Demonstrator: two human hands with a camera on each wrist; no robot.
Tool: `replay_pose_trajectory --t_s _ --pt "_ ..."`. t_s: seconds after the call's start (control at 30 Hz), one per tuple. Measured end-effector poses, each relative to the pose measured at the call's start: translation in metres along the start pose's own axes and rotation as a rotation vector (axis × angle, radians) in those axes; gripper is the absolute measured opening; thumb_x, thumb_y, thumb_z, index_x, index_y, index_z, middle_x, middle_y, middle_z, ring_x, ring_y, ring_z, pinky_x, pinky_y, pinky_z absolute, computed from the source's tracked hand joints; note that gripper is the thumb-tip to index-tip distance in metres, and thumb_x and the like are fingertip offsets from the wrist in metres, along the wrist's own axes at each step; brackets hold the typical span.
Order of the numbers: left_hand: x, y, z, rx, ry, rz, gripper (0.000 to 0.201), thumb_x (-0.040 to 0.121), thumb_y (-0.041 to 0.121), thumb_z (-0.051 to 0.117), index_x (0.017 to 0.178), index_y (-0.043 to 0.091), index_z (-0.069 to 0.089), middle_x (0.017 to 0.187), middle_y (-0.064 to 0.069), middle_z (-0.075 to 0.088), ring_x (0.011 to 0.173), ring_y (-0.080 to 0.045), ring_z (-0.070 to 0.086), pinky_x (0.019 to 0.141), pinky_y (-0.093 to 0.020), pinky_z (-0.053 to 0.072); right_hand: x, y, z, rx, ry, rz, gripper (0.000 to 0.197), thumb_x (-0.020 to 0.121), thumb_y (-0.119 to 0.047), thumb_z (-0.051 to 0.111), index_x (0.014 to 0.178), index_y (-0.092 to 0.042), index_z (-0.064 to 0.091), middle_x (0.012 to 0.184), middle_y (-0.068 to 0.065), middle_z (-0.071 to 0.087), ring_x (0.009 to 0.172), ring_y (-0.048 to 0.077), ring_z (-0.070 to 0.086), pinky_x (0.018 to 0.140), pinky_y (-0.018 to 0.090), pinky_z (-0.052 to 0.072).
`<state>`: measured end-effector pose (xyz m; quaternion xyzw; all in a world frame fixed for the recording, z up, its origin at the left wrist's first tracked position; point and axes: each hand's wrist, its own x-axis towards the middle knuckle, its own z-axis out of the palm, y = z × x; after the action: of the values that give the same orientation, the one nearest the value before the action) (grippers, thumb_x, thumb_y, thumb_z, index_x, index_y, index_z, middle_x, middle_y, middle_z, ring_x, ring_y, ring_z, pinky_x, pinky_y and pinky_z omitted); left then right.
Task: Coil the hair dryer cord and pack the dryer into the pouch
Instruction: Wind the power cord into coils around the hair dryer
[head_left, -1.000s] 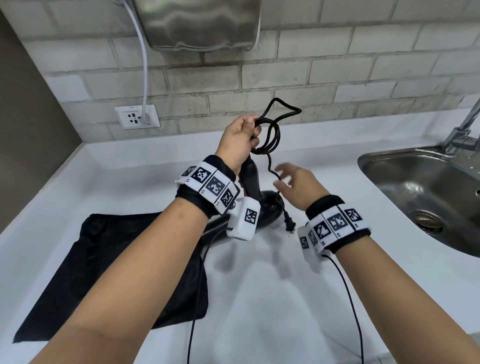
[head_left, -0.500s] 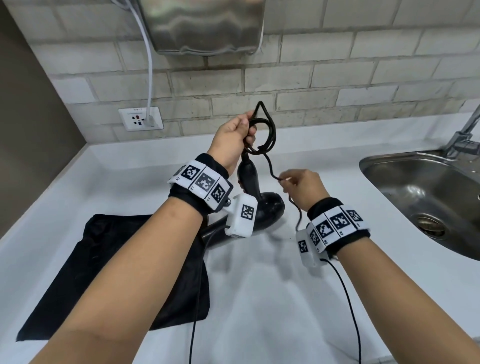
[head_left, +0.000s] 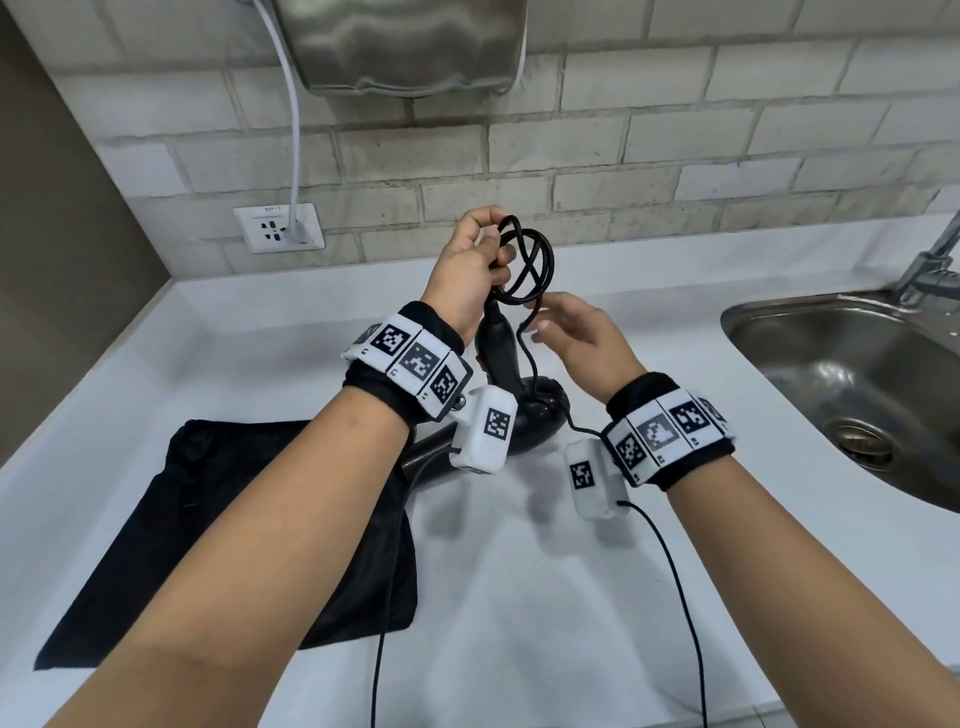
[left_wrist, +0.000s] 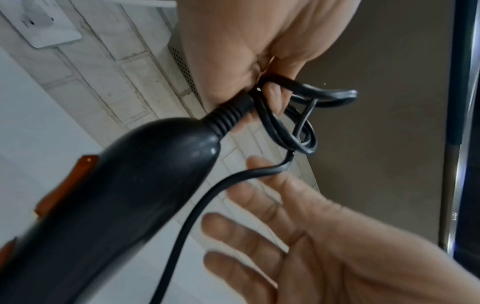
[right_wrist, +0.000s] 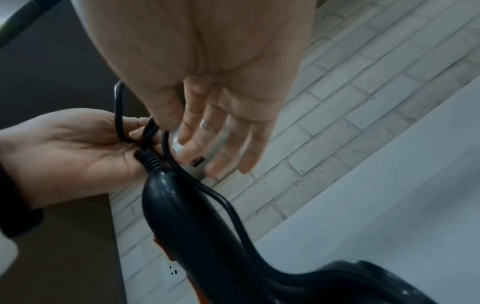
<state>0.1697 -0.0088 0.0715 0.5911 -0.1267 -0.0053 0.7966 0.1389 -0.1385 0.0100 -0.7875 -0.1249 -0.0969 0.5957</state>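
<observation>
- Above the white counter (head_left: 519, 597), near the tiled wall, we hold the coils of the cord (head_left: 527, 270) pinched in our left hand (head_left: 467, 275), fingers and thumb curled round the loops right where the cord leaves the handle of the hair dryer (head_left: 498, 353).
- The dryer hangs below that grip, its body low over the counter; we cannot tell whether it touches.
- Our right hand (head_left: 582, 332) sits just right of the coil with fingers spread and relaxed, gripping nothing; the loose tail of the cord runs past its fingertips and down toward the counter.
- To do this step well, we judge it best to take up the loose tail with the right hand and lay each new loop the same size as those held, so the bundle stays flat.
- We should keep the left pinch firm, since the stiff cord looks ready to spring open.
- The black pouch (head_left: 234, 545) lies flat on the counter at the near left, not yet opened; we want the coil tidy before reaching for it.
</observation>
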Motion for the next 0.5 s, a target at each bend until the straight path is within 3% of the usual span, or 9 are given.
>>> replay_pose_trajectory --t_s 0.07,0.1,0.13,0.2,0.3,0.4,0.5 --pt "-0.001 0.001 0.001 -0.012 0.010 -0.016 0.033 0.097 0.000 0.023 0.084 0.021 0.045 0.067 0.003 0.037 0.036 0.000 0.033 0.046 -0.015 0.022 0.003 -0.003 0.003 0.099 0.006 -0.040 0.018 0.089 -0.012 0.044 0.080 -0.021 0.057 0.057 -0.012 0.052 0.053 0.001 0.054 0.067 0.018 0.045" --pt "-0.002 0.001 0.002 -0.023 0.016 -0.026 0.032 0.097 0.001 0.023 0.084 0.021 0.045 0.068 0.003 0.036 0.035 0.000 0.034 0.048 -0.017 0.021 0.004 -0.002 0.004 0.117 0.016 -0.043 0.019 0.087 -0.015 0.043 0.075 -0.022 0.056 0.053 -0.013 0.048 0.048 -0.001 0.049 0.065 0.022 0.045" --pt "-0.002 0.002 0.002 -0.032 0.023 -0.033 0.031 0.098 0.002 0.023 0.085 0.021 0.045 0.067 0.004 0.036 0.034 -0.001 0.034 0.050 -0.018 0.020 0.003 0.000 0.004 0.129 0.023 -0.046 0.020 0.087 -0.015 0.043 0.074 -0.022 0.056 0.055 -0.012 0.047 0.048 -0.001 0.047 0.064 0.025 0.045" --pt "-0.003 0.002 0.001 -0.034 0.027 -0.040 0.031 0.098 0.005 0.023 0.085 0.022 0.045 0.063 0.005 0.037 0.034 -0.001 0.032 0.050 -0.018 0.019 0.000 0.000 0.005 0.154 0.005 -0.051 0.018 0.089 -0.014 0.045 0.080 -0.023 0.057 0.068 -0.015 0.055 0.058 -0.003 0.049 0.064 0.020 0.048" --pt "-0.004 0.003 0.002 -0.026 0.030 -0.053 0.031 0.099 0.007 0.025 0.083 0.023 0.047 0.045 0.013 0.041 0.035 0.000 0.028 0.048 -0.016 0.020 -0.001 -0.008 0.008 0.292 -0.058 -0.054 0.014 0.089 -0.015 0.044 0.085 -0.021 0.056 0.078 -0.008 0.058 0.068 -0.001 0.058 0.068 0.015 0.050" --pt "-0.006 0.006 0.005 -0.087 0.054 -0.088 0.026 0.099 0.022 0.032 0.078 0.021 0.046 0.040 0.015 0.038 0.034 -0.002 0.027 0.050 -0.020 0.016 0.002 -0.013 0.009 0.387 -0.039 -0.038 0.028 0.096 -0.003 0.034 0.081 -0.014 0.055 0.061 -0.003 0.050 0.052 0.005 0.055 0.061 0.018 0.050" --pt "-0.006 0.007 0.006 -0.070 0.079 -0.083 0.032 0.097 0.035 0.037 0.071 0.020 0.046 0.038 0.013 0.035 0.032 -0.003 0.025 0.043 -0.016 0.017 0.005 -0.009 0.011 0.277 0.030 0.011 0.034 0.096 -0.002 0.033 0.074 -0.016 0.054 0.058 0.001 0.034 0.037 0.003 0.038 0.044 0.017 0.036"
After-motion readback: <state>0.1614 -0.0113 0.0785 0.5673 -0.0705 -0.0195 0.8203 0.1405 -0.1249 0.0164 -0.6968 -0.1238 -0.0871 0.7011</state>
